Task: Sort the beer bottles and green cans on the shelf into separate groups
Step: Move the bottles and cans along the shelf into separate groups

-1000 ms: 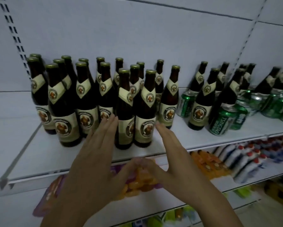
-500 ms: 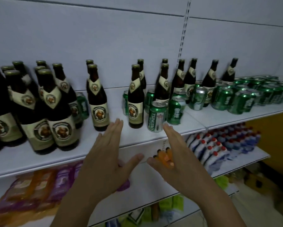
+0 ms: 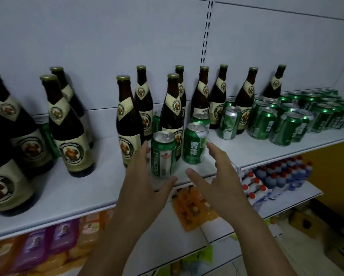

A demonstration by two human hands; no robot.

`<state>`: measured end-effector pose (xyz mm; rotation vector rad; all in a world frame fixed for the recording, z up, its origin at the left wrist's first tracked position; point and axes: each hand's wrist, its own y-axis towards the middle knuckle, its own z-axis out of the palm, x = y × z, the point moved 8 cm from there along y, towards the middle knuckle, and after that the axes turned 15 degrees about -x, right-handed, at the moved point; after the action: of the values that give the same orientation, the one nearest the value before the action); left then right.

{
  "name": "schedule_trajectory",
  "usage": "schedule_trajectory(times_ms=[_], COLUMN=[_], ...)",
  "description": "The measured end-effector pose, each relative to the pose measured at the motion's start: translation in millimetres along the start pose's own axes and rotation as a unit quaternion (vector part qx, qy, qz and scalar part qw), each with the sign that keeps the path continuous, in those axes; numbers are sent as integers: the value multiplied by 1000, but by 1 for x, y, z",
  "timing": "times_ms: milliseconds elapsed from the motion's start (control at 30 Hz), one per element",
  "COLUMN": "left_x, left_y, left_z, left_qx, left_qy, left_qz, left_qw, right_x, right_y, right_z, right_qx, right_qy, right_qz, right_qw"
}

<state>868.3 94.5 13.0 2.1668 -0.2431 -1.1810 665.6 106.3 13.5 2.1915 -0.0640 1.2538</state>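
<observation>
Both hands have come up to the two front cans since 0.5 s ago. L hand [image 3: 145, 182] is spread, fingers straight, at the front green can's [image 3: 163, 154] 9 o'clock, thumb near its base at 6; contact unclear. R hand [image 3: 216, 176] is also spread, holding nothing, fingertips just beside the second green can [image 3: 195, 145] at its 3 o'clock. Beer bottles [image 3: 67, 132] stand mixed w/ stray cans on the shelf [image 3: 87, 192]. Can group [image 3: 286, 124] sits at 2 o'clock.
</observation>
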Motion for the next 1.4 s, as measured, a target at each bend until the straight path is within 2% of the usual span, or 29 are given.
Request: schedule_trajectory(times_ms=[233, 400, 500, 667, 833, 967, 1100, 1400], left_x=[11, 30, 31, 11, -39, -93, -145, -250], left_y=[25, 29, 28, 24, 24, 20, 9, -36], left_z=[33, 44, 41, 35, 51, 94, 168, 330], left_qx=[-41, -37, -75, -116, -127, -94, -7, 140], left_qy=[35, 26, 17, 22, -28, -112, -204, -266], left_qz=[-3, -52, -69, -69, -67, -61, -72, -37], left_qw=[999, 998, 995, 991, 989, 987, 976, 953], right_x=[-45, -61, -63, -63, -61, -82, -111, -197], right_y=[59, 74, 77, 74, 78, 82, 81, 67], right_z=[21, 38, 38, 16, -41, -110, -198, -348], right_qx=[-25, -39, -47, -49, -62, -75, -107, -209], right_qy=[8, 49, 54, 86, 101, 127, 113, 18], right_qz=[34, 45, 31, 32, 12, 31, 44, 94], right_qw=[999, 997, 997, 995, 993, 989, 987, 973])
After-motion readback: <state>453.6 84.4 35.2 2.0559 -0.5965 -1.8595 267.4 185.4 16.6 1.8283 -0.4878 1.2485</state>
